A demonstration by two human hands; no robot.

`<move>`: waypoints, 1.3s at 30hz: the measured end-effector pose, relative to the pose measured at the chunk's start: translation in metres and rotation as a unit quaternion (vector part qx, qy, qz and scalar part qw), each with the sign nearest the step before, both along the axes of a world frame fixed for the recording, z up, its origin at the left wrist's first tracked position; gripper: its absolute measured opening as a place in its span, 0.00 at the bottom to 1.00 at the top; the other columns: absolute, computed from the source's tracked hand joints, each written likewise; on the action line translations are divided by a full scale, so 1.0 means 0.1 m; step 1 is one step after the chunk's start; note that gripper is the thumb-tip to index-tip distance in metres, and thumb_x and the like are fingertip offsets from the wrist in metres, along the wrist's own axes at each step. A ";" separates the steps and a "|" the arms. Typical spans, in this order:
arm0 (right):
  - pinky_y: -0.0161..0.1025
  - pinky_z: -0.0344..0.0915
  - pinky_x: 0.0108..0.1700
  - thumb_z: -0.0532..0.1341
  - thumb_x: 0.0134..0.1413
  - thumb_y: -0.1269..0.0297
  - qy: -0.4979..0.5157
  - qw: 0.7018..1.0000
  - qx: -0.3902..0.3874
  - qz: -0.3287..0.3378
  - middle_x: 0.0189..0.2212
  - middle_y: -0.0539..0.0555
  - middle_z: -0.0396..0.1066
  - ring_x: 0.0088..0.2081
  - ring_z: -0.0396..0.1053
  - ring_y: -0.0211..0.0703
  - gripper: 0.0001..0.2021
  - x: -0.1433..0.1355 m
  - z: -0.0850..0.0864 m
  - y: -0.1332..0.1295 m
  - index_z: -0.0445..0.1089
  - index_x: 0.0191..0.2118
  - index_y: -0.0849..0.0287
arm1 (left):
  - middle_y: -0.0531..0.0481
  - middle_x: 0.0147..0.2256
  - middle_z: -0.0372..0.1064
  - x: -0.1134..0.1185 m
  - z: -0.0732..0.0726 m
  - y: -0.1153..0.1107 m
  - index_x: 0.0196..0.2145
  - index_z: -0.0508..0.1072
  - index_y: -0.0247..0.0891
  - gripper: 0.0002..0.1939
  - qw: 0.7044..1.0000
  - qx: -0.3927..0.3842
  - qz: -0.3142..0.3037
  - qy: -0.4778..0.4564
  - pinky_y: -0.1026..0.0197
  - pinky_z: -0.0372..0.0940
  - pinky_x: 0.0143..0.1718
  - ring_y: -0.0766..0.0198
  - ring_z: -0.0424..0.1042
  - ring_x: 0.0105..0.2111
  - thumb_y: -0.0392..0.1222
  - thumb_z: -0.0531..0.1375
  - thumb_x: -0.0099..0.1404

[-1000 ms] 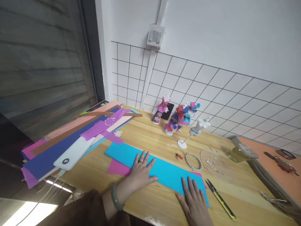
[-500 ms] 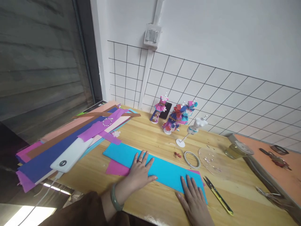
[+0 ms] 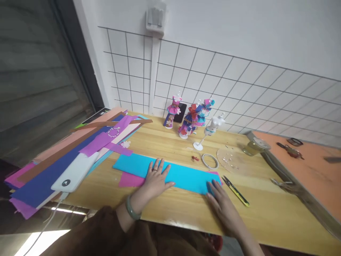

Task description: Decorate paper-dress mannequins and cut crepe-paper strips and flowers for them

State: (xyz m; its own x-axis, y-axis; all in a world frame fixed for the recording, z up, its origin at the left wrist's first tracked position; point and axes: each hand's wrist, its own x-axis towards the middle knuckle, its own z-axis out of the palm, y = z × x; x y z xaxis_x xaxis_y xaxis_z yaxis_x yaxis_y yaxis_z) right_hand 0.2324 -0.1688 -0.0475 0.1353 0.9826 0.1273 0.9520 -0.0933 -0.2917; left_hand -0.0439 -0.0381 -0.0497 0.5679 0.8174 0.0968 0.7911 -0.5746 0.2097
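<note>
A long blue folded paper sheet (image 3: pixel 183 176) lies on the wooden table, with pink paper (image 3: pixel 131 180) showing from under its left part and right end. My left hand (image 3: pixel 157 180) rests flat on the blue sheet near its middle, fingers spread, a ring and a bracelet on it. At the sheet's right end, my right hand (image 3: pixel 221 202) touches the lower edge with fingers slightly bent and apart. Yellow-and-black snips (image 3: pixel 236 192) lie to the right of the sheet. Behind it are a roll of tape (image 3: pixel 210 161) and a small red piece (image 3: pixel 195 158).
Colored papers (image 3: pixel 64 156) and a white power bank (image 3: pixel 76 172) with a cable cover the left side. Dressed mini mannequins (image 3: pixel 188 119), a bare white mannequin (image 3: pixel 213 126) and a phone (image 3: pixel 180 113) stand behind. A glass jar (image 3: pixel 255 145) and orange board (image 3: pixel 314 167) are at right.
The camera view has shifted, so the table things appear higher and further left. My right hand has moved to the sheet's right end, its fingers more bent. My left hand stays on the sheet.
</note>
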 end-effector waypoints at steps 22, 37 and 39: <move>0.42 0.61 0.46 0.54 0.51 0.60 0.019 0.995 0.049 -0.079 0.41 0.60 0.70 0.43 0.67 0.49 0.19 0.21 0.33 0.80 0.68 0.48 0.61 | 0.43 0.62 0.40 0.02 0.01 0.02 0.61 0.48 0.46 0.39 1.000 0.010 -0.004 0.022 0.41 0.30 0.58 0.47 0.34 0.62 0.69 0.38 0.57; 0.33 0.60 0.36 0.57 0.50 0.67 0.017 0.998 -0.055 0.033 0.34 0.54 0.74 0.35 0.70 0.42 0.10 0.06 0.26 1.81 0.72 0.38 0.56 | 0.41 0.63 0.38 0.01 -0.01 0.01 0.61 0.49 0.46 0.39 1.000 0.027 -0.005 0.006 0.41 0.32 0.57 0.47 0.33 0.62 0.69 0.38 0.57; 0.33 0.60 0.35 0.57 0.50 0.67 0.023 0.997 -0.064 0.025 0.35 0.55 0.74 0.35 0.70 0.41 0.14 0.06 0.25 1.79 0.70 0.44 0.57 | 0.41 0.62 0.38 0.01 -0.01 0.01 0.61 0.50 0.46 0.39 1.000 0.028 -0.005 0.006 0.41 0.32 0.58 0.47 0.33 0.62 0.69 0.38 0.57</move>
